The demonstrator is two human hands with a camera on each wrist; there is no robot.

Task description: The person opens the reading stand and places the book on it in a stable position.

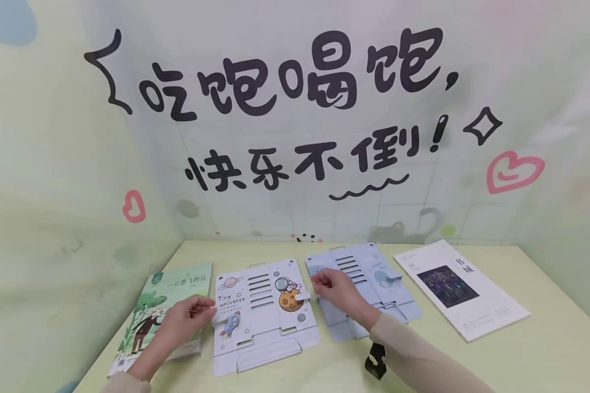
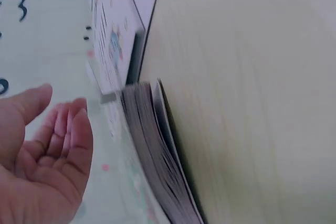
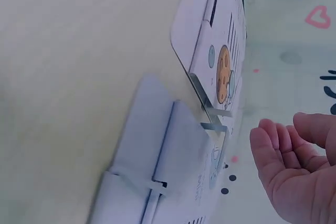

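A white book stand (image 1: 263, 323) printed with an astronaut and a rocket lies folded flat on the table, several slots down its middle. To its right is a light blue book stand (image 1: 381, 262), also flat, partly covered by the right arm. My left hand (image 1: 189, 322) hovers by the white stand's left edge; in the left wrist view its fingers are loosely bent, the thumb apart, with nothing held. My right hand (image 1: 339, 292) is over the blue stand's left side, near the white stand's right clip (image 1: 302, 296). The right wrist view shows its fingers loosely bent and holding nothing.
A thick green book (image 1: 187, 281) lies at the left, partly under the left forearm. At the right lies a white magazine (image 1: 491, 314) with a dark picture. A printed wall cloth (image 1: 295, 218) hangs behind the pale table (image 1: 546, 360). A black strap (image 1: 375, 361) shows at the right wrist.
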